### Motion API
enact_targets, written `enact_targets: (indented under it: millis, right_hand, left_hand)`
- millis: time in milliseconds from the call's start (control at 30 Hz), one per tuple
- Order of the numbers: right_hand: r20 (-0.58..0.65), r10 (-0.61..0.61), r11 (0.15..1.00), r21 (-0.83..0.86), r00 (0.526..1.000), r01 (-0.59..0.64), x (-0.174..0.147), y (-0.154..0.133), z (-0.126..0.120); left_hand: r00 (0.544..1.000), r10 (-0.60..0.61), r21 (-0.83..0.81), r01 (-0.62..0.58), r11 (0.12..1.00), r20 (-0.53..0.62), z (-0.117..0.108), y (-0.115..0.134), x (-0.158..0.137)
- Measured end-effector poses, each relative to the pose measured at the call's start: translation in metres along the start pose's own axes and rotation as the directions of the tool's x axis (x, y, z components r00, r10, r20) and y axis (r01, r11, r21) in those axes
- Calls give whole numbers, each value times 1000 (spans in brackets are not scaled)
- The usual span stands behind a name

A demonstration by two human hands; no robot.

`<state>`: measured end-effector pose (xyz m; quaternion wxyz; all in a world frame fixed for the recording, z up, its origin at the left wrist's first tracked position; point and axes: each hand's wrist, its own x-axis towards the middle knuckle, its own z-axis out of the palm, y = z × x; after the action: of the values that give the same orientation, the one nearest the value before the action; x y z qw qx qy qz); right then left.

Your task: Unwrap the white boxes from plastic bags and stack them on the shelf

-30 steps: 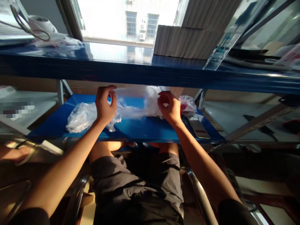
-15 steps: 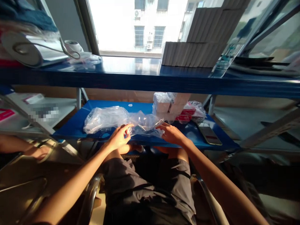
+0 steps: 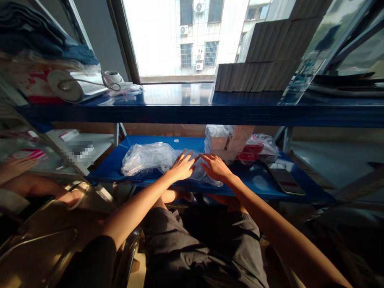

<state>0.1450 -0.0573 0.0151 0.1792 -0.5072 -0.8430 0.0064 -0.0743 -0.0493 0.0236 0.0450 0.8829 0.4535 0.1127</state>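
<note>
A clear plastic bag point(image 3: 203, 174) lies at the front of the blue lower shelf point(image 3: 111, 167). My left hand point(image 3: 184, 166) rests on its left part, fingers stretched out and apart. From the other side my right hand point(image 3: 215, 166) reaches over the same bag, fingers extended and a little bent, their tips close to those of my left hand. Both hands partly cover the bag. Left of them is a pile of crumpled clear plastic bags point(image 3: 148, 157). Small boxes in clear wrap point(image 3: 217, 139) stand just behind my right hand.
Beside the boxes sits a red package point(image 3: 250, 153) in clear film. A phone point(image 3: 287, 180) lies near the right edge. Above runs a blue upper shelf point(image 3: 175, 112) bearing stacked white boxes point(image 3: 249, 77). Another person's hand point(image 3: 21, 163) shows at far left.
My left hand has moved right and forward, its fingers going from bent on the bag's edge to spread flat. The bag lies flatter. The view has shifted slightly left and up.
</note>
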Motion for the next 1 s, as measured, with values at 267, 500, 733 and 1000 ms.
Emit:
enact_targets:
  millis: [267,500,733,1000]
  right_hand:
    - [275,175,985,-46,945,-169,-38,23,39]
    - [-80,424,906,42,902,-422,-30,35,12]
    - [99,533,837,83,840,-541,-29,38,3]
    - [-61,240,866,465,969,-185,-2,28,-32]
  left_hand:
    - [928,-131,-112,180,977,350,27,-12,-11]
    - [960,-256,-244,222,944,-116,17,-31,10]
    - [976,-215,-323,193,926,-34,22,-28,18]
    - [916,-246,-612,0,791,-317,-31,-18,4]
